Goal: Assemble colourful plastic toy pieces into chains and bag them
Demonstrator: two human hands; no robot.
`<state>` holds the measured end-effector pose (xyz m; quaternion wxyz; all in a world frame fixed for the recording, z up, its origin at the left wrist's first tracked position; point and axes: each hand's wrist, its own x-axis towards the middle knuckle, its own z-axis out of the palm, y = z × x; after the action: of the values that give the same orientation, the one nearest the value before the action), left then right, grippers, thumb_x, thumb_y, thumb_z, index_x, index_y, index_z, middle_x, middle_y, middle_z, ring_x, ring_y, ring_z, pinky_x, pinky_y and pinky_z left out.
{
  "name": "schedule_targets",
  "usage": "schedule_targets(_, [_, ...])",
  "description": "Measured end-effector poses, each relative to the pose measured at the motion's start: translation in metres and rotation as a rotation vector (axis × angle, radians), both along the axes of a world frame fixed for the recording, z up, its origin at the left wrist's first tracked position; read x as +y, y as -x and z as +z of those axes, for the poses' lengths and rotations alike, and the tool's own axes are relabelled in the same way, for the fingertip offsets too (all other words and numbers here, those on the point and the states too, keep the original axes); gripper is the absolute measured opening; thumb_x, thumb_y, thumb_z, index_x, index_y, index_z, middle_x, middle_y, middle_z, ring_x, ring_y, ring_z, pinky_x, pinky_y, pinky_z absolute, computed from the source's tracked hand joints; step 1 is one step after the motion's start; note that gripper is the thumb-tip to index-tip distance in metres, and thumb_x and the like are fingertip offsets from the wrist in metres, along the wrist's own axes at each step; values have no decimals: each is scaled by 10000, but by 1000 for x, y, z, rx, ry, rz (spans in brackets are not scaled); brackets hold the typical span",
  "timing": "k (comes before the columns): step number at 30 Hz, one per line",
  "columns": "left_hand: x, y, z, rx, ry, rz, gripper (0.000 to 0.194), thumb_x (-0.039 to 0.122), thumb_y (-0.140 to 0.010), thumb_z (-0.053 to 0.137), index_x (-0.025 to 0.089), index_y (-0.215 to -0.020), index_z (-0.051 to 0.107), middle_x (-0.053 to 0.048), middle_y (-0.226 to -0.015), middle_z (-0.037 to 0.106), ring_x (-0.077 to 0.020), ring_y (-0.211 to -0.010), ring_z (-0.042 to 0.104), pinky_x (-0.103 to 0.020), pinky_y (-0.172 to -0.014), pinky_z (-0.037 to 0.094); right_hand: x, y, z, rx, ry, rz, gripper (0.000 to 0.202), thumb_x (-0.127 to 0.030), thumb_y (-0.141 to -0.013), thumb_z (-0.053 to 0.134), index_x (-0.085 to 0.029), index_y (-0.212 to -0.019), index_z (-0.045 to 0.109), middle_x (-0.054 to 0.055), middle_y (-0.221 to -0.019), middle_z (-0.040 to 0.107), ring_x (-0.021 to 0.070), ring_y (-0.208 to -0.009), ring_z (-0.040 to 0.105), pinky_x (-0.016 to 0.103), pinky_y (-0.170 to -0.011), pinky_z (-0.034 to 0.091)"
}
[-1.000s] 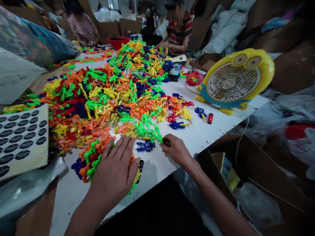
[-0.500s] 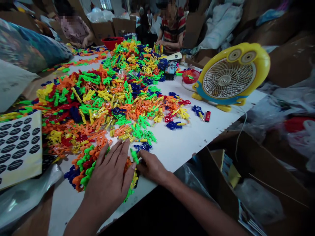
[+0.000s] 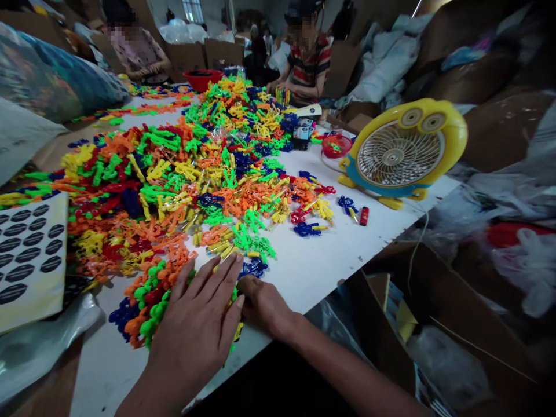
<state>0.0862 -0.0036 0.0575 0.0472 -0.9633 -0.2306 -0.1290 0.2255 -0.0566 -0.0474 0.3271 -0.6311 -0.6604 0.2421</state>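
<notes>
My left hand (image 3: 197,315) lies flat with its fingers stretched out over a row of small plastic figures (image 3: 150,292) in green, orange, red and blue, packed side by side at the near edge. At the right end of that row my right hand (image 3: 264,304) is closed, its curled fingers close to my left thumb. A bit of green shows between the two hands; what the right fingers hold is hidden. Just beyond the right hand lies a dark blue figure (image 3: 254,267), and a large heap of mixed figures (image 3: 174,168) with yellow parts rises behind.
A yellow fan (image 3: 402,153) stands at the right, near a red basket (image 3: 336,146) and a small red object (image 3: 364,216). Sheets of black stickers (image 3: 32,255) lie at the left. Two people (image 3: 308,63) sit across the white table (image 3: 299,266). An open carton (image 3: 452,301) is below right.
My right hand has brought a green figure down against the row's right end, where it is now mostly hidden. My left hand still covers the row. The view has shifted slightly.
</notes>
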Motion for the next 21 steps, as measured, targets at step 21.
schedule_targets(21, [-6,-4,8,-12,146,91,392,344,-935,375,183,-1260,524,-74,-1292,605,-263,-1226,500,-520,-1137,218,-28,-83,15,455,257,-461,146,-295,-830,544,-197,-919,481,-11,-643,622,144,-507,583,253,-497,456])
